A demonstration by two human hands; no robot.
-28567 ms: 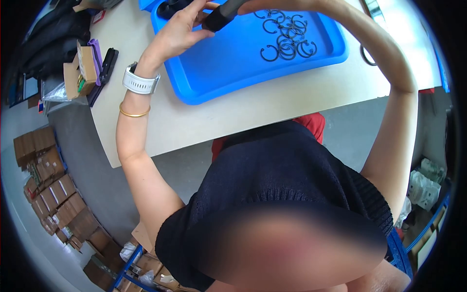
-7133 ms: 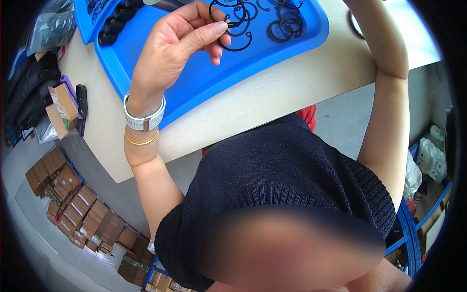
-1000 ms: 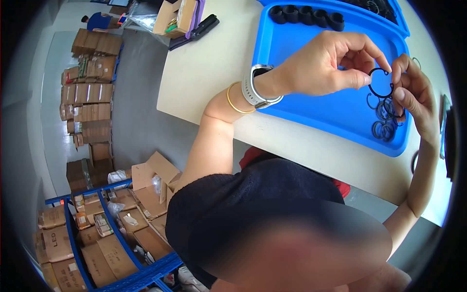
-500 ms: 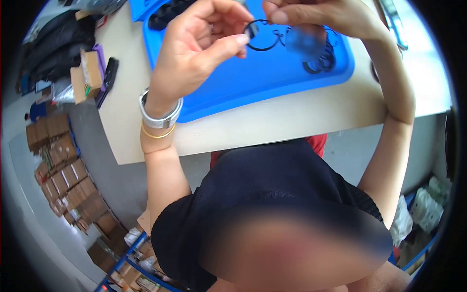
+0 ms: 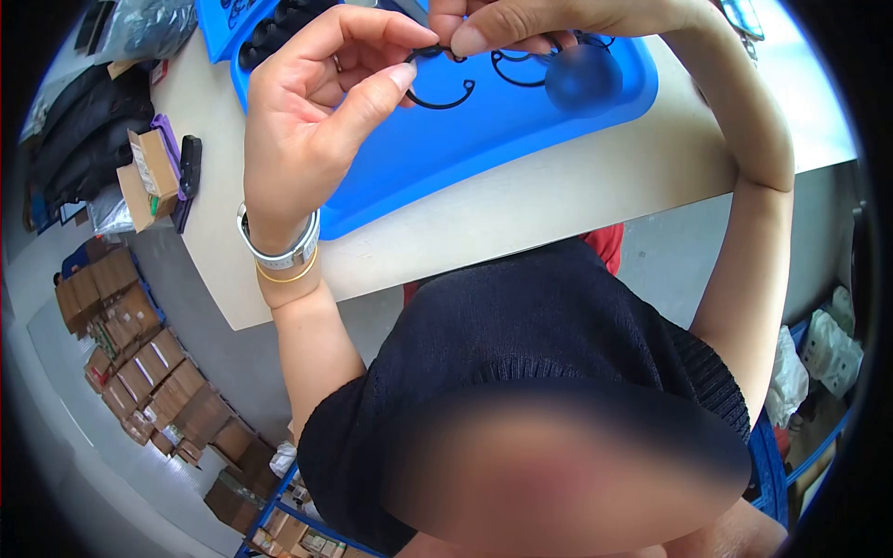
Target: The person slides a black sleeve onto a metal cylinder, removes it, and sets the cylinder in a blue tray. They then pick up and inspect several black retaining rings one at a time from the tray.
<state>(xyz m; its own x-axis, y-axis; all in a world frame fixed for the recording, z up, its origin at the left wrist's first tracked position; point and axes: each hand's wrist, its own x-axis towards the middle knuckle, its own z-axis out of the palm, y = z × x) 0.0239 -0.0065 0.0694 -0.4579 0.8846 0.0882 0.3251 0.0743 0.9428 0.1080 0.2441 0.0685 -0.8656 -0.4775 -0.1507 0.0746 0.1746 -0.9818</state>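
Left hand: the left hand [image 5: 312, 112] was held raised above the blue tray [image 5: 446, 149], thumb and forefinger curled toward each other and pinching one end of a black snap ring [image 5: 437, 88]; the remaining fingers were loosely bent behind.
Right hand: the right hand [image 5: 530, 17] was seen at the top edge of the view, only partly in frame, its fingertips pressed together on the upper part of the same snap ring, just beside the left forefinger.
Snap ring: an open, C-shaped black ring was held in the air between both hands, over the middle of the tray and not resting on it; its gap was turned upward, toward the fingertips.
Other rings: a second black snap ring [image 5: 517, 73] was seen lying on the tray floor to the right of the held one, and more dark rings were partly hidden by a blurred patch near the tray's right end.
Tray: the blue tray was set on the pale desk [image 5: 521, 200], near the desk's front edge; a row of black cylindrical parts [image 5: 279, 33] was lined up along the tray's far left side.
Wrist: a white watch [image 5: 279, 249] and a thin gold bangle [image 5: 288, 275] were worn on the left wrist.
Desk, left end: a small open cardboard box [image 5: 149, 172] and a black flat item [image 5: 189, 167] were placed well apart from the tray.
Floor: stacked cardboard cartons [image 5: 139, 363] were seen below the desk's left side.
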